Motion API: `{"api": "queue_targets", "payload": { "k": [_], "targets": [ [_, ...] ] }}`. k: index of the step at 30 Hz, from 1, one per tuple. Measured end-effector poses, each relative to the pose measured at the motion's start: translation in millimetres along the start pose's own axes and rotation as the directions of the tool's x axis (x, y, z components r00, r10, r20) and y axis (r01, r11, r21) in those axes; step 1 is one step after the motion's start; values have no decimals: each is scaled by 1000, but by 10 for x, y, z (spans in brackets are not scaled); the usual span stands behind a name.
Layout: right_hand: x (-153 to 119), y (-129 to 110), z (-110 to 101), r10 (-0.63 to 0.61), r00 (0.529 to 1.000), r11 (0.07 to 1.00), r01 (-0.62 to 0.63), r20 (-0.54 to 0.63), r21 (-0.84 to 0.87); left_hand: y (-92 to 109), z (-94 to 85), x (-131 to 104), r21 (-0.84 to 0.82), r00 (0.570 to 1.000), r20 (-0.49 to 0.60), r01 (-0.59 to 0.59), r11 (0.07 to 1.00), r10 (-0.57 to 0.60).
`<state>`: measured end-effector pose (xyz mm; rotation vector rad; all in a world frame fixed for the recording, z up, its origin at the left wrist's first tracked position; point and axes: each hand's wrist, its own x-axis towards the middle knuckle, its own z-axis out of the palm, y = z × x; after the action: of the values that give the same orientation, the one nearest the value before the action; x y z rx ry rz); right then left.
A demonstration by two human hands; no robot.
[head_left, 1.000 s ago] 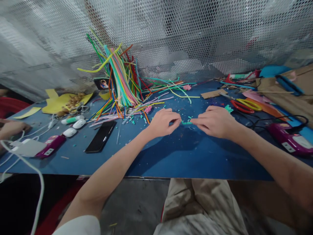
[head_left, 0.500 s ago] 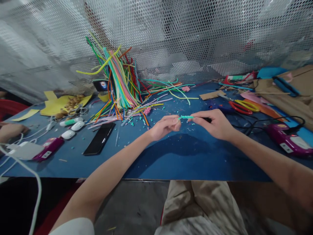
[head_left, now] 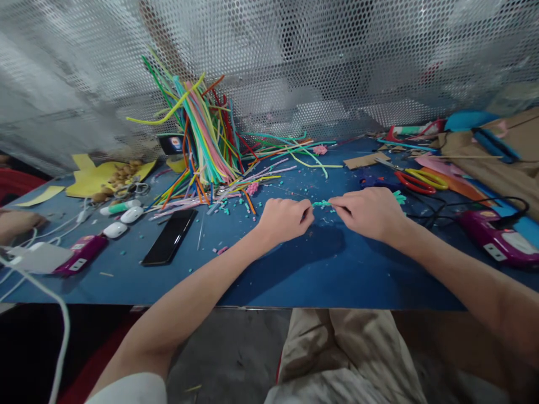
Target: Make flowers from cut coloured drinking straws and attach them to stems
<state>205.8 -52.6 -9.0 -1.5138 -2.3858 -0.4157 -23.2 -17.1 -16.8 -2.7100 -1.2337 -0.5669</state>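
My left hand [head_left: 287, 217] and my right hand [head_left: 365, 212] are raised over the blue table, a short gap apart. Between them stretches a short teal pipe cleaner [head_left: 321, 203], bumpy along its length. The fingers of my left hand pinch its left end, and those of my right hand grip the other end; the fingertips partly hide both ends. More teal tufts [head_left: 398, 197] show behind the right hand, and I cannot tell whether they belong to the same piece. Small cut bits [head_left: 227, 209] lie scattered to the left of my hands.
A tall bundle of coloured pipe cleaners [head_left: 206, 134] stands at the back left, a black phone [head_left: 170, 238] in front. Red and yellow scissors [head_left: 416, 180], cables and a purple device [head_left: 497, 235] lie right. Another person's hand [head_left: 19, 224] is at far left.
Both hands have turned with their backs up, still gripping the teal pipe cleaner. The dark item in my right hand no longer shows, and teal tufts now appear behind that hand.
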Motion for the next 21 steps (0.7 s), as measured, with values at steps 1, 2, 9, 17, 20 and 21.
{"api": "queue_targets", "payload": {
  "k": [1, 2, 9, 17, 20, 21],
  "targets": [
    [2, 20, -16, -43, 999, 999, 44, 15, -17, -33, -27, 13, 37, 998, -3, -56, 998, 56],
    [5, 43, -34, -87, 996, 996, 88, 27, -28, -71, -58, 29, 54, 993, 7, -117, 992, 117],
    [28, 225, -112, -407, 912, 902, 392, 49, 182, -311, -220, 111, -437, 899, 199, -276, 856, 391],
    [11, 192, -141, -157, 984, 675, 167, -81, 719, -144, -101, -6, -931, 907, 362, 337, 142, 217],
    [27, 101, -139, 12, 1000, 643, -2, -8, 766, -41, -34, -3, -951, 947, 309, 308, 25, 82],
    [32, 80, -124, 57, 998, 652, -36, -2, 757, -23, -15, 6, -956, 956, 292, 291, 29, 41]
  ]
}}
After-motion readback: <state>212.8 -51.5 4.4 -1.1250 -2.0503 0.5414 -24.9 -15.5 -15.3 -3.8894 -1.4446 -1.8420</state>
